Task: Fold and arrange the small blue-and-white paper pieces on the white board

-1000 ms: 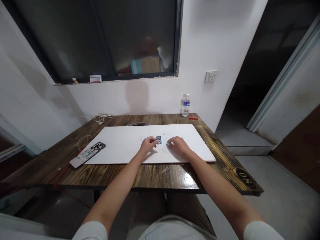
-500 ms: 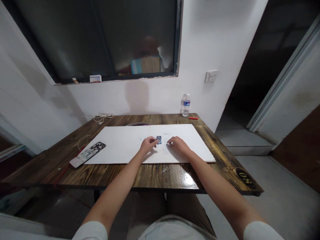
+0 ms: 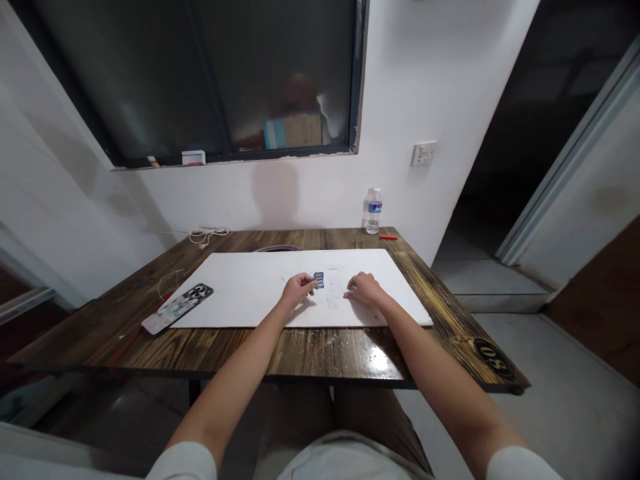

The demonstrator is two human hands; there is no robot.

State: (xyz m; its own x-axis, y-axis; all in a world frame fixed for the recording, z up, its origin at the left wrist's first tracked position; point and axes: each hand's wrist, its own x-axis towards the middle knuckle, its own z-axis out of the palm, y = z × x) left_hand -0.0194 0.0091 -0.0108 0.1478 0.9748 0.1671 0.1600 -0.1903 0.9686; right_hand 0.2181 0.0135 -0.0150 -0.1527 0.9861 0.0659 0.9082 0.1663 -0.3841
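Observation:
My left hand (image 3: 299,287) pinches a small flat dark-blue piece with pale bars across it (image 3: 319,280) between thumb and fingers, just above a white board (image 3: 245,287). To the right, my right hand (image 3: 365,288) is closed low over the same board, its fingertips curled together and pointing left. Whatever those fingertips may hold is too small to make out. Between the hands, faint thin outlines and pale scraps (image 3: 333,281) lie on the board; their kind is unclear.
A phone in a patterned case (image 3: 177,309) overlaps the board's left edge. Along the back of the wooden table (image 3: 325,353) are a white cable (image 3: 207,233), a water bottle (image 3: 373,212) and a red stick-like object (image 3: 389,237). A dark round object (image 3: 280,249) shows behind the board.
My right hand has shifted right, away from the blue piece, uncovering more of the faint outlines. My left hand stays in place with the piece in its fingers.

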